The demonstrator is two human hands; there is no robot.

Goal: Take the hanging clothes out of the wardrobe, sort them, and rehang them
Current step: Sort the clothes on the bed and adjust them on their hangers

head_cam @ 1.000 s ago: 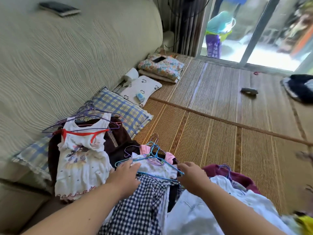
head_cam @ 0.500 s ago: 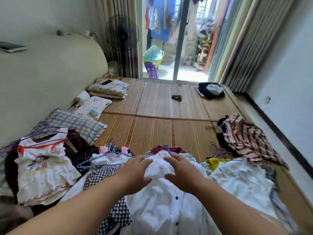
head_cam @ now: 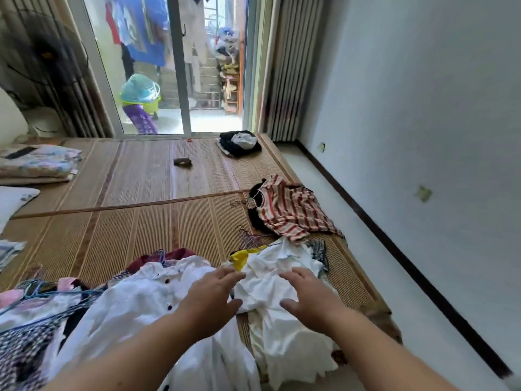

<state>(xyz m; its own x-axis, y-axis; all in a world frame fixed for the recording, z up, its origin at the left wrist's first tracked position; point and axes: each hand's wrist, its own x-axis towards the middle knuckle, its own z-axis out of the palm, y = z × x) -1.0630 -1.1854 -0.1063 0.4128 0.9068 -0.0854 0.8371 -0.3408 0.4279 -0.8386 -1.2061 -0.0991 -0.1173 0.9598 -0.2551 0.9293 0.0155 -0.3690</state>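
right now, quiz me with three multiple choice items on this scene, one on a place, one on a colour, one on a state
1. Where does the striped top lie?
A. on the mat, ahead of the right grip, towards the wall side
B. draped over the fan
C. outside the glass door

2. What colour are the buttons on the white shirt by the left grip?
A. yellow
B. dark
C. pink

3. How are the two grips?
A. clenched round hangers
B. lifting a shirt in the air
C. open, fingers spread

Answers: 1 A, the top rests on the mat's right part. 2 B, dark dots run down the shirt front. 3 C, the fingers are straight, and the right grip lies flat on the crumpled white garment.
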